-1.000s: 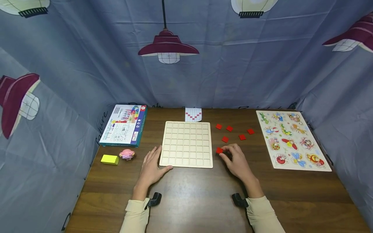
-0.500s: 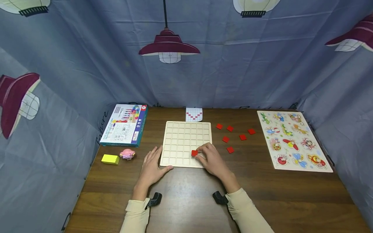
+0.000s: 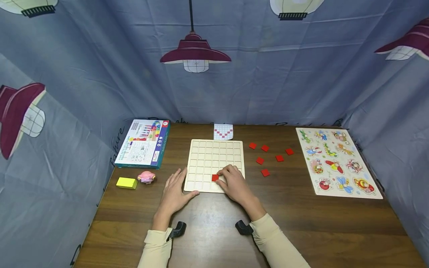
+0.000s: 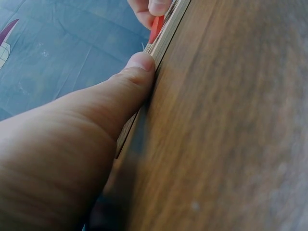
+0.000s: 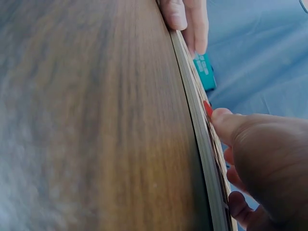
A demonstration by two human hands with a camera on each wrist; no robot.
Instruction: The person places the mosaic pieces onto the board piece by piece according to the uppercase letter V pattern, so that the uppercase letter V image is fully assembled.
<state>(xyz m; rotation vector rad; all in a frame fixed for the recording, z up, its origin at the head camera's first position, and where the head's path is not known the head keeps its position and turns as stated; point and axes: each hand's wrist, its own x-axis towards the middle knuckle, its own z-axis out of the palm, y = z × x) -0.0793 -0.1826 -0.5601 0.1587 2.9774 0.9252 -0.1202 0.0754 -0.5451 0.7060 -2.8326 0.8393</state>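
Observation:
A pale wooden grid board (image 3: 214, 156) lies in the middle of the table in the head view. Over its lower rows, my right hand (image 3: 234, 186) pinches a red square tile (image 3: 215, 178) between thumb and finger. That tile is tilted against the board's surface in the left wrist view, one edge down at the grid (image 4: 156, 30). My left hand (image 3: 175, 191) rests at the board's lower left corner, fingers straight along the left side and thumb at the near edge. Several loose red tiles (image 3: 260, 160) lie right of the board.
A small pattern card (image 3: 223, 131) with red squares stands behind the board. To the left are a boxed toy set (image 3: 142, 143), a yellow block (image 3: 126, 183) and a pink figurine (image 3: 146, 177). An animal picture board (image 3: 338, 162) lies at the right.
My right hand has carried a red tile leftward from beside the board to over its lower rows, lately a little further left. The left hand has stayed in place.

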